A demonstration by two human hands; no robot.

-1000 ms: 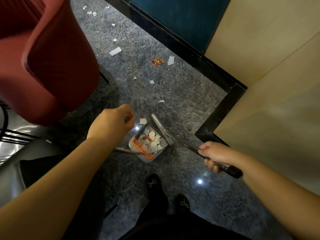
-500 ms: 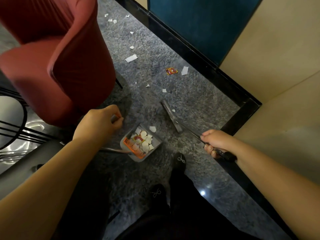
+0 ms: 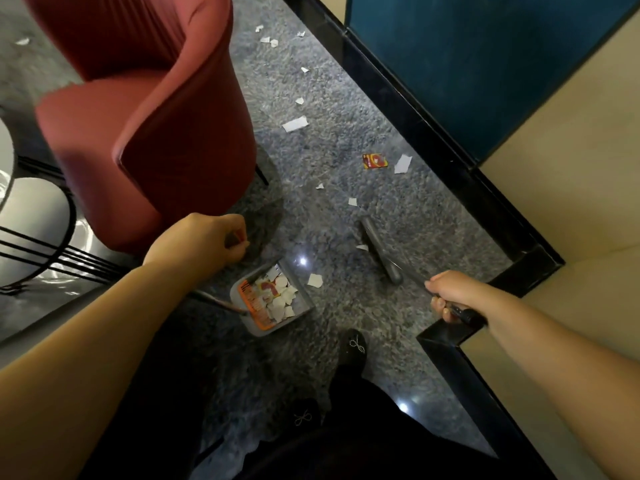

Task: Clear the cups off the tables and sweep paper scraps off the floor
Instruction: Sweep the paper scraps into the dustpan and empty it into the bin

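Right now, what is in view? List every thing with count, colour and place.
dustpan: one, grey, on the floor at centre, holding white scraps
broom: one, grey head on the floor right of the dustpan
scraps: several, white, scattered on the floor beyond the broom
wrapper: one, red and yellow, near the black skirting
chair: one, red, upper left
table: one, white top, black wire legs, far left
shoes: two, black, bottom centre
left hand: grips the dustpan's handle
right hand: grips the broom's handle
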